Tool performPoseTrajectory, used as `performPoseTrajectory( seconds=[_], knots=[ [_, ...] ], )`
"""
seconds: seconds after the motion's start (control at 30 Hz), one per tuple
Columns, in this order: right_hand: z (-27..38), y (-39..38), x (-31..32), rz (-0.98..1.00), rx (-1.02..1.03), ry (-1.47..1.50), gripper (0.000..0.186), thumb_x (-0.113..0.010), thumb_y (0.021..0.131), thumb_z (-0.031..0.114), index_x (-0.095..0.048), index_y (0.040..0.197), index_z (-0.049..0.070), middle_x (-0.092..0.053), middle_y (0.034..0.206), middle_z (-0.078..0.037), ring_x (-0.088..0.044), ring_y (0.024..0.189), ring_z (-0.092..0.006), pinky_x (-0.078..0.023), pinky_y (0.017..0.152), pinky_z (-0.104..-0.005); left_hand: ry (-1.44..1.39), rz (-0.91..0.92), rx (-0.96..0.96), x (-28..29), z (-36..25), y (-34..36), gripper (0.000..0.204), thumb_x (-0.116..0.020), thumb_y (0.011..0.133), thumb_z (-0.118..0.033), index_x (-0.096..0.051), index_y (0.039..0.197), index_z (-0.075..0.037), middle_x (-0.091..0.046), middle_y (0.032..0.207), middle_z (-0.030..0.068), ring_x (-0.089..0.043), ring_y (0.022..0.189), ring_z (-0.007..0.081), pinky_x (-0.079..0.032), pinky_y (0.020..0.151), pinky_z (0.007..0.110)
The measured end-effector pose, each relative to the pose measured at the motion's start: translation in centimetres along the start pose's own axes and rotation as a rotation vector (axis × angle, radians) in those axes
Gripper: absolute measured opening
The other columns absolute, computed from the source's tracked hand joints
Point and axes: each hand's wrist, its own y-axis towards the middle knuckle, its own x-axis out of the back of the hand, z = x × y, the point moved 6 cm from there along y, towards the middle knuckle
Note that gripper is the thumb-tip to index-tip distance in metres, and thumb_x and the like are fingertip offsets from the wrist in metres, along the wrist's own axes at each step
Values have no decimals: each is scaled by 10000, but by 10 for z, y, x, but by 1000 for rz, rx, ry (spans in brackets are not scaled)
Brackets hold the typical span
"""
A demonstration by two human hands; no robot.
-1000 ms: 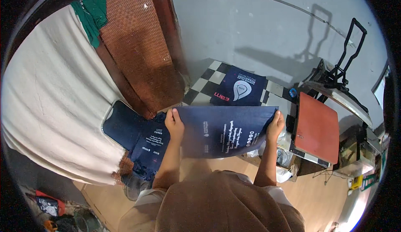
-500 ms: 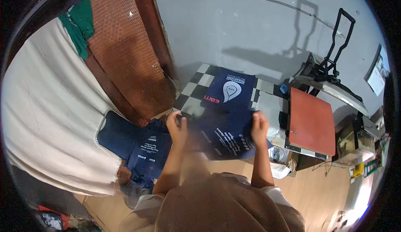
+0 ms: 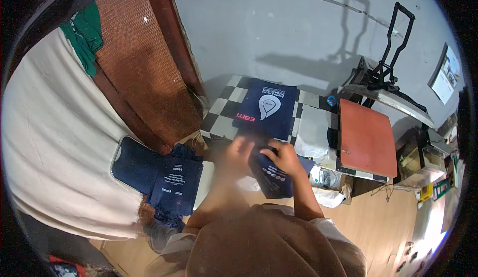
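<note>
Wall: we see a grey plastered wall [image 3: 298,33] across the upper centre of the frame, with the shadow of the press handle cast on it.
Cloth: we note a large off-white cloth [image 3: 55,142] filling the left of the frame, a green rag [image 3: 84,35] at its upper edge.
Woven panel: we log a reddish-brown woven panel [image 3: 144,68] in a wooden frame, upper left of centre.
Heat press: we record a heat press [image 3: 368,137] at right of centre, its orange-red plate facing up and its black handle raised above it.
Table: we see a black-and-white chequered table [image 3: 221,112] at centre, just left of the press.
Printed bag: we note a navy bag with a white and red print [image 3: 266,107] lying flat on the table.
Stack: we log a pile of navy bags [image 3: 164,177] at lower left of centre, white print showing on the top one.
Held bag: we see a navy fabric bag [image 3: 273,172] folded at centre frame, just below the printed bag.
Right hand: our right hand [image 3: 284,155] is closed on the upper edge of the held bag.
Left hand: our left hand [image 3: 236,152] is blurred, just beside the right one at the same bag; we cannot tell its grip.
</note>
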Motion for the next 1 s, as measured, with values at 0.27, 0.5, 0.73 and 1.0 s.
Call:
performPoseTrajectory(
  seconds=[0.27, 0.5, 0.73, 1.0],
  knots=[
    [-12, -2, 24, 49, -39, -271, 320, -764, 801, 334, -690, 892, 36, -678, 847, -197, -651, 806, -406, -512, 693, -463, -217, -330, -26, 52, -4, 12, 94, -626, 966, -115, -593, 938, -31, -617, 833, -18, -539, 736, 45, -448, 687, 220],
    [-58, -2, 47, 56, -38, -327, 267, -781, 739, 224, -681, 904, 40, -660, 856, -202, -587, 739, -405, -476, 653, -443, -178, -508, 12, 100, 10, 12, 86, -633, 952, -118, -615, 930, -36, -610, 857, -26, -552, 786, 55, -452, 724, 223],
    [-80, -6, 65, -292, -95, -15, 140, -720, 839, 59, -588, 822, 14, -628, 791, -43, -571, 756, -121, -446, 712, -274, -430, -379, 154, 99, 22, 11, 68, -600, 973, -98, -619, 946, -38, -623, 885, -42, -563, 819, 58, -443, 785, 212],
    [-118, -10, 61, -442, -202, 615, 93, -616, 958, 149, -581, 926, 68, -586, 817, 41, -504, 749, -55, -399, 698, -231, -525, -271, 197, 77, 13, 13, 109, -573, 994, -160, -605, 1010, -57, -629, 912, -29, -560, 825, 61, -447, 791, 232]
  ],
)
